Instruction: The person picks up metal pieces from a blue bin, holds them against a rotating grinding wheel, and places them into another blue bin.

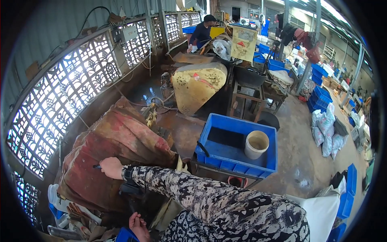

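Observation:
My right hand reaches across to the left at the end of a patterned sleeve. It is closed on a small black object, of which only a short end sticks out. That hand is over a stained red-brown cloth draped over something bulky. A dark band is around my right wrist. My left hand is low in the picture, beside a bit of blue material. Its fingers are curled in, and what they hold, if anything, is too small to make out.
A blue crate holding a whitish bucket stands on a stand to the right. Gloves and containers lie at lower left. Ahead is a yellowish machine guard. Another person works farther back. Lattice wall lines the left.

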{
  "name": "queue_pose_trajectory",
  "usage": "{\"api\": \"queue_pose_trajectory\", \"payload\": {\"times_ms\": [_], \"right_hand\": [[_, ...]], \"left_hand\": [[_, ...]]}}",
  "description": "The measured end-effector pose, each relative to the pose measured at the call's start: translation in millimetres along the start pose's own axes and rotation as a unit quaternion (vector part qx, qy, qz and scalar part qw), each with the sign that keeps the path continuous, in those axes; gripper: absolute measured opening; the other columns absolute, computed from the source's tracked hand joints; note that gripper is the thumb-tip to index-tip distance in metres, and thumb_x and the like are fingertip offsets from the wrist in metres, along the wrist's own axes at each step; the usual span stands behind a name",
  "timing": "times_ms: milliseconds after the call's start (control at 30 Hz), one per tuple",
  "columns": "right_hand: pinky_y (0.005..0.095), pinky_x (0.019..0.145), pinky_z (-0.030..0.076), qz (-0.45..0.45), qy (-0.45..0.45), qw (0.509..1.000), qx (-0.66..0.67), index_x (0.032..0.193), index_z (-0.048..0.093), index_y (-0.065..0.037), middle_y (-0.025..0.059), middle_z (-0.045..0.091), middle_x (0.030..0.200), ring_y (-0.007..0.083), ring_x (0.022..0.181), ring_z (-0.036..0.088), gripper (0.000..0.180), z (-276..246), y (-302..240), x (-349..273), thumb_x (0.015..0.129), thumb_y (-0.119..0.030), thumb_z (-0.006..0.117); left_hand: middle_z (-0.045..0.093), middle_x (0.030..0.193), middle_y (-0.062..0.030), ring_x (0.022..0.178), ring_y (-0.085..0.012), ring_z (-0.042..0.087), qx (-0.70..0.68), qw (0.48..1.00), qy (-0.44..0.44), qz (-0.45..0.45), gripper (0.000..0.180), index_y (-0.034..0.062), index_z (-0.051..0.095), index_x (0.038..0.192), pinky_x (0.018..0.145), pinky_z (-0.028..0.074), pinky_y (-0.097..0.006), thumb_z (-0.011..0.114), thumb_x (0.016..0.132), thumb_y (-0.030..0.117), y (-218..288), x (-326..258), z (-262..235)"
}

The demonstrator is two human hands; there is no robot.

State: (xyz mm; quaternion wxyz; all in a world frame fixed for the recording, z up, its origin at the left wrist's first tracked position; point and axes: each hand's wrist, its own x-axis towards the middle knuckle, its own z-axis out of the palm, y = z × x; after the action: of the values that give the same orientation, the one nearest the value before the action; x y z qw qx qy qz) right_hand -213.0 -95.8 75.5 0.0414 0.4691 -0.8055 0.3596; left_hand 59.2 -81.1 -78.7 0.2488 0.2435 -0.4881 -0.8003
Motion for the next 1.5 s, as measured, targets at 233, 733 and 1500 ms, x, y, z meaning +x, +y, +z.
{"api": "queue_pose_trajectory", "payload": {"times_ms": [233, 733, 1500], "right_hand": [[0.0464, 0.065, 0.05, -0.007, 0.002, 1.0, 0.0, 0.083, 0.065, -0.005, 0.0163, 0.066, 0.076, 0.0358, 0.075, 0.065, 0.016, 0.7, -2.7, -1.4, 0.077, -0.02, 0.066], [0.0493, 0.068, 0.049, 0.005, 0.001, 0.998, 0.065, 0.086, 0.06, -0.006, 0.0196, 0.063, 0.08, 0.0396, 0.079, 0.062, 0.028, -66.3, 1.5, -113.4, 0.084, -0.033, 0.059], [0.0456, 0.064, 0.047, -0.059, -0.216, 0.958, 0.179, 0.095, 0.064, -0.01, 0.0159, 0.064, 0.078, 0.0373, 0.074, 0.061, 0.031, -94.7, 73.3, -314.2, 0.073, -0.031, 0.071]], "left_hand": [[0.064, 0.091, -0.0056, 0.059, -0.0061, 0.052, 0.008, 1.0, 0.027, -0.013, 0.018, 0.0044, 0.06, 0.109, 0.049, 0.041, -0.018, 0.051, 0.094, 0.004, 0.1, -0.6, 0.0], [0.061, 0.082, 0.0005, 0.053, -0.0014, 0.042, 0.093, 0.989, 0.097, 0.066, 0.019, 0.0057, 0.063, 0.104, 0.043, 0.029, -0.015, 0.046, 0.095, 0.004, 29.4, 25.1, 10.5], [0.06, 0.083, -0.0224, 0.083, -0.041, 0.058, 0.693, 0.679, -0.069, 0.234, 0.022, -0.0035, 0.067, 0.092, 0.074, 0.047, -0.046, 0.055, 0.073, -0.004, -23.7, 63.5, 20.7]]}}
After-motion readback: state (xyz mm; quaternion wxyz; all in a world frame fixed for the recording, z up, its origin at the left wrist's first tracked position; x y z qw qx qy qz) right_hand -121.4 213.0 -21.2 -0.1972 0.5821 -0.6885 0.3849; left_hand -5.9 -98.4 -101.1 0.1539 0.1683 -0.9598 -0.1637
